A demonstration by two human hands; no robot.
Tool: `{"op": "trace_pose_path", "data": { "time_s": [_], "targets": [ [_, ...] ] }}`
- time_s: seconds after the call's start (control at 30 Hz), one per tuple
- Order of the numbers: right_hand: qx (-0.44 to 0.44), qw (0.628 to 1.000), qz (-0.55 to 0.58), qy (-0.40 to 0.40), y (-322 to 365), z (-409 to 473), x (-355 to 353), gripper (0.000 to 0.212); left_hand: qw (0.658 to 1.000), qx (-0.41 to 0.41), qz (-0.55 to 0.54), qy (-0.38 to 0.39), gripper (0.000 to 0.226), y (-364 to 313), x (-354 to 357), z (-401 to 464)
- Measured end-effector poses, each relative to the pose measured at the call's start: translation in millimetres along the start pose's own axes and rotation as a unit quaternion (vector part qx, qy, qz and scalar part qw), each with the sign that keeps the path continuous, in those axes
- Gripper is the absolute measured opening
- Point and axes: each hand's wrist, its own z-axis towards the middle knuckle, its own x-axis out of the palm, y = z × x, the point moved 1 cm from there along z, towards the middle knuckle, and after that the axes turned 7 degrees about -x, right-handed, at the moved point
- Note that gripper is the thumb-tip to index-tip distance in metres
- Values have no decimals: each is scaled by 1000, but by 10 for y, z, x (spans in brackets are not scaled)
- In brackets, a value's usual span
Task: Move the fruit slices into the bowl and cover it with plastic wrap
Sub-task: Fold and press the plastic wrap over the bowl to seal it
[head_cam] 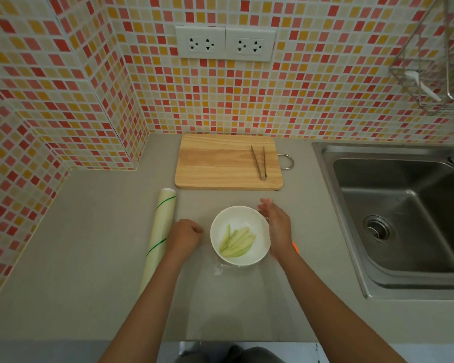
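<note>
A white bowl (240,259) stands on the grey counter and holds several pale green fruit slices (237,242). A clear sheet of plastic wrap (228,305) runs from the bowl toward me, crumpled at the bowl's near left. My left hand (184,235) lies just left of the bowl with its fingers curled, seemingly gripping the wrap's edge. My right hand (277,225) has straight fingers set against the bowl's right rim. Whether the wrap spans the bowl's top I cannot tell.
The plastic wrap roll (160,237) lies left of my left hand. Behind the bowl, a wooden cutting board (220,163) carries metal tongs (260,162). A steel sink (399,213) is at the right. Something orange (295,247) peeks from under my right wrist.
</note>
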Motion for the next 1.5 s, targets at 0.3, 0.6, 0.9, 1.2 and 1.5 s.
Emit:
{"op": "trace_pose_path", "data": {
  "time_s": [0.3,0.6,0.9,1.2,1.5],
  "targets": [
    [0,997,46,-58,-188,-401,150,30,975,-62,-211,-19,54,-245,251,-118],
    [-32,999,19,2,-43,-350,125,32,958,-61,-276,-44,48,-161,250,-64],
    [-40,999,18,32,46,-341,159,35,961,-87,-259,-32,65,-155,136,-44],
    [-45,999,7,30,102,-326,135,33,946,-60,-313,54,60,-186,49,-99],
    [5,998,28,47,84,-274,38,29,894,-4,-436,101,50,-83,96,-134]
  ]
}}
